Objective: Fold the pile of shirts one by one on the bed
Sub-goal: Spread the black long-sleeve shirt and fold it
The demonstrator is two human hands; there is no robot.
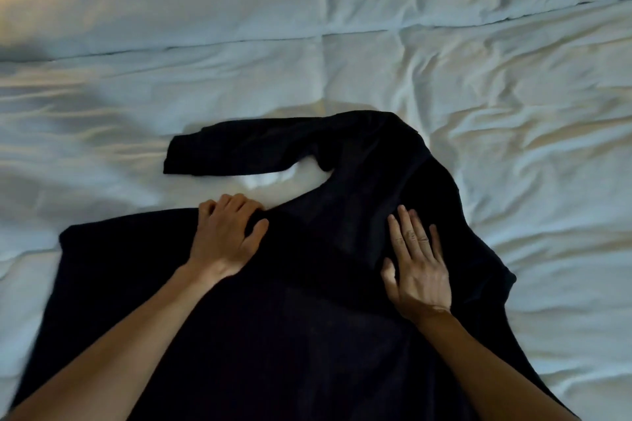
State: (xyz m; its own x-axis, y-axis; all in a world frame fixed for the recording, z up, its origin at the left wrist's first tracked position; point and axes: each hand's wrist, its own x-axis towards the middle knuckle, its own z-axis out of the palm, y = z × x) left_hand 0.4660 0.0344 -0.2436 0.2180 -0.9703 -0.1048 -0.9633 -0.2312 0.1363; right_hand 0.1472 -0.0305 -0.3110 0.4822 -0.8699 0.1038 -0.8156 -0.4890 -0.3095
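Two bare hands rest on one dark navy, soft-knit long-sleeved shirt (307,284) spread on the bed. The left hand (227,237) lies at the shirt's far edge, on its left part; its fingers (236,202) curl over that edge where the cloth meets the sheet, and the thumb (258,231) presses flat on the fabric, so this grip is closed on the shirt's edge. The right hand (415,267) lies palm down on the shirt's right part, with fingers straight and slightly spread, pointing away from the person; this grip is apart, only pressing the cloth. Both forearms cross the near part of the shirt, coming up from the bottom corners of the view.

The shirt lies flat, its widest part nearest the person and running off the bottom of the view. One long sleeve (239,152) reaches out from the shirt's far end toward the left, lying flat on the sheet beyond the left hand, with a strip of sheet showing between the sleeve and the body of the shirt. The shirt's right side is bunched and folded inward beyond the right hand.

Under and all around the shirt is the bed's white, wrinkled cotton sheet (513,113), with a seam running across it well beyond the sleeve.
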